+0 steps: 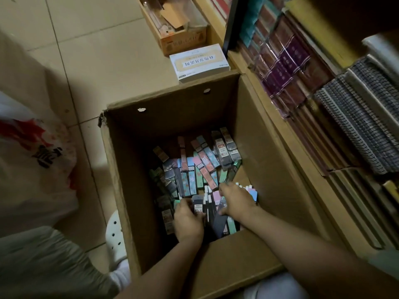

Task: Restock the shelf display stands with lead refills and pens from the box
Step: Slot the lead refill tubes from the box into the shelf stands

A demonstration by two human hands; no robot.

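Note:
A tall open cardboard box (133,169) stands on the floor in front of me. Its bottom is covered with several slim lead refill packs (200,167) in pink, blue, teal and grey, plus white-capped pens (207,197). Both my hands are deep inside, at the near end. My left hand (187,223) grips a bundle of dark refill packs (198,207). My right hand (236,202) rests on the pile beside it, fingers curled over pink and blue packs, thumb against a dark pack (220,221).
A wooden shelf unit (267,100) with wrapped notebooks and spiral pads runs along the right. A white box (198,61) and an open carton (172,24) sit on the tiled floor beyond. A plastic bag (32,160) lies left; my white shoe (114,236) is by the box.

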